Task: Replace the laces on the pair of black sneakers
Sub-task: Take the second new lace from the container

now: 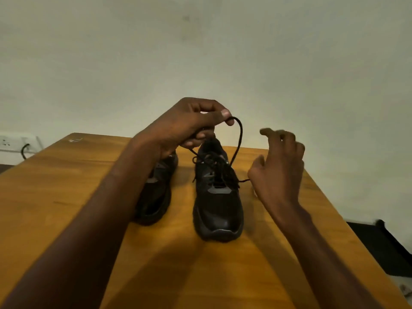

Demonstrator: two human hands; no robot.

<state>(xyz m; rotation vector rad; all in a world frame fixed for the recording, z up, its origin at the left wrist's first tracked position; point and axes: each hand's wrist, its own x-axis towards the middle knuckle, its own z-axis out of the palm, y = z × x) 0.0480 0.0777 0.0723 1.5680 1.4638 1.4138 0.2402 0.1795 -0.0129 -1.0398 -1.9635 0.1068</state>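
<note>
Two black sneakers stand side by side on a wooden table (66,175), toes toward me. The right sneaker (217,208) is in full view and carries a black lace (237,143) that arcs up from its eyelets. My left hand (189,126) is raised above the shoe's collar and pinches the top of that lace loop between thumb and fingers. The left sneaker (156,192) is partly hidden behind my left forearm. My right hand (278,166) hovers just right of the laced sneaker, fingers spread and loosely bent, holding nothing; a lace end lies near its thumb.
A plain pale wall rises behind the table. A white wall socket (15,142) with a black cable sits at the far left. A dark object (379,246) lies beyond the table's right edge. The table's near part shows bare wood.
</note>
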